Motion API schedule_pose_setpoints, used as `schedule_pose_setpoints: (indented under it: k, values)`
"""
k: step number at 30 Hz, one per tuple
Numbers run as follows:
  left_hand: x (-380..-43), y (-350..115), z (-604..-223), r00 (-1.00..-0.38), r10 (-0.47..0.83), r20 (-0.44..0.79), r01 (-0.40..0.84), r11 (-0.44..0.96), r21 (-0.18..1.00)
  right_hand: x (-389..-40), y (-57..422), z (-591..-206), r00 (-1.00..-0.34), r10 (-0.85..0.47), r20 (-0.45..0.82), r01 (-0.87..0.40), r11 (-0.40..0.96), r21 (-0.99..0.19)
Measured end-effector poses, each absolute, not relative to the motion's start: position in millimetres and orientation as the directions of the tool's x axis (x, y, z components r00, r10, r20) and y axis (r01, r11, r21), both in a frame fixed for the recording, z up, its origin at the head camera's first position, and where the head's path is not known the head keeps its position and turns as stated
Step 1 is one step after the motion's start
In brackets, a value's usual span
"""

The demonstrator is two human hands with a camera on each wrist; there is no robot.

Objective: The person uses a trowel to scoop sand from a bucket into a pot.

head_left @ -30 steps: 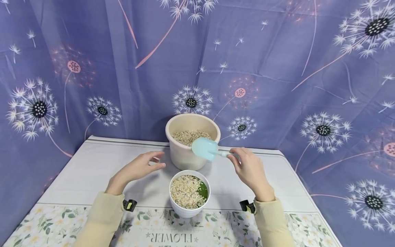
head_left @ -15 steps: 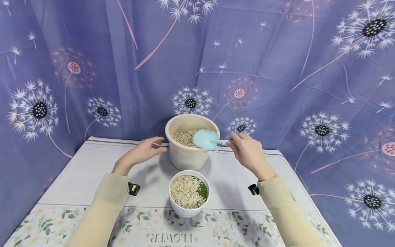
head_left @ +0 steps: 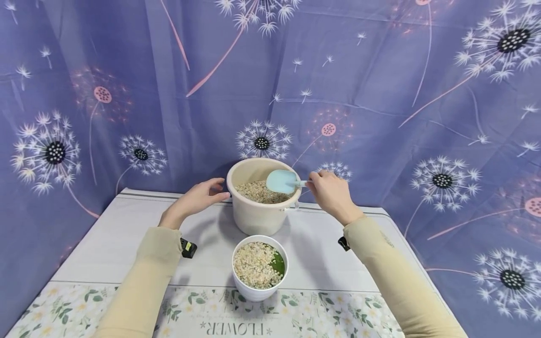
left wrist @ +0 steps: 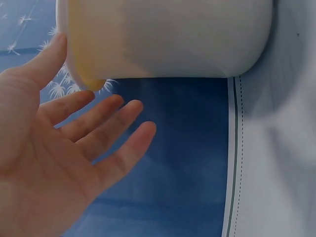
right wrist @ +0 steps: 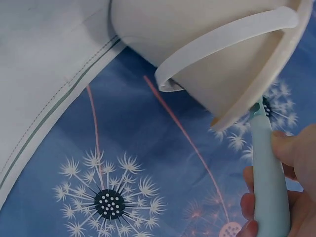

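In the head view a light-blue scoop (head_left: 281,181) hangs over the mouth of a cream bucket (head_left: 258,217), its blade above the pale granules (head_left: 258,191) inside. My right hand (head_left: 331,193) grips the scoop's handle (right wrist: 269,173), just outside the bucket's right rim. Fingers spread and relaxed, my left hand (head_left: 198,199) is at the bucket's left rim. Its thumb (left wrist: 60,47) seems to touch the rim in the left wrist view. In front of the bucket stands a white pot (head_left: 255,293), with similar granules (head_left: 253,265) over most of a green surface (head_left: 277,263).
The bucket's white carrying handle (right wrist: 222,42) hangs down its right side. Beneath everything lies a white tablecloth (head_left: 359,253) with a floral, lettered front band. A blue dandelion-print curtain (head_left: 203,117) closes off the back and sides.
My right hand has carried the scoop up and away from me, from the bucket's front rim to over its opening. My left hand has moved forward to the bucket's left rim.
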State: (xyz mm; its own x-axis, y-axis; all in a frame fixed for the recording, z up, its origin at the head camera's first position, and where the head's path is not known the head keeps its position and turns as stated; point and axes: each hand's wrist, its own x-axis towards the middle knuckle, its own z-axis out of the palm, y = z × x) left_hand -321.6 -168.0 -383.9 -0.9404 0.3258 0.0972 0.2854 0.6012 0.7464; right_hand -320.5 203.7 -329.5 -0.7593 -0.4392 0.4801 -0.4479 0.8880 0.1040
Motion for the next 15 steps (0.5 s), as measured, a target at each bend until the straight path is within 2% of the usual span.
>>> schedule_pose_setpoints:
  k: [10,15]
  values:
    - [-332.7,-157.9,-383.6,-0.951,0.301,0.063,0.227,0.549,0.804,-341.5,183.2,-325.7,-0.774,-0.482,0.412,-0.395,0.875,0.28]
    - [-335.4,-152.6,-383.3,-0.937,0.338,0.082,0.247,0.483,0.84,-349.8,173.9,-322.4,-0.781,-0.512,0.359,-0.388,0.847,0.363]
